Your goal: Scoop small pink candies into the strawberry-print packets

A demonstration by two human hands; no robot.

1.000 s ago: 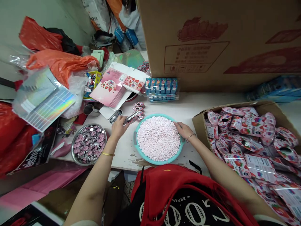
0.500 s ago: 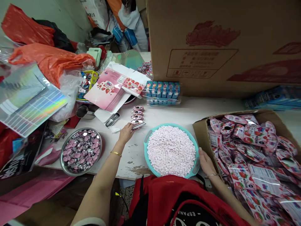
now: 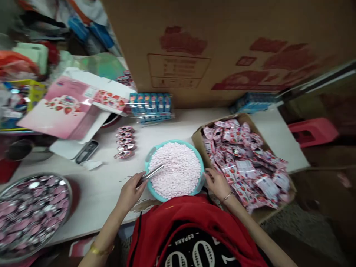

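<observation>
My left hand [image 3: 132, 191] is closed around one end of a slim silver metal tool [image 3: 152, 172], whose free end reaches over a turquoise basin [image 3: 150, 152]. Small pale pink candies [image 3: 176, 168] fill the basin. At the basin's right rim is my right hand [image 3: 218, 184], its fingers loosely bent and apart with nothing held in them. Left of the basin, several small strawberry-print packs [image 3: 125, 141] stand in a row. To the right, a cardboard box [image 3: 198, 142] holds a heap of similar wrapped packs [image 3: 244, 168].
A steel bowl [image 3: 69, 193] of pink and silver round pieces sits at the left front. Behind lie pink printed card sheets [image 3: 65, 107], a wrapped blue multipack [image 3: 151, 105] and a large carton [image 3: 178, 70]. A pink stool [image 3: 314, 131] stands beyond the table's right end.
My left hand has moved from the near end of the pack row to the basin's left rim, carrying the metal tool. My right hand stays by the right rim. The view has swung right.
</observation>
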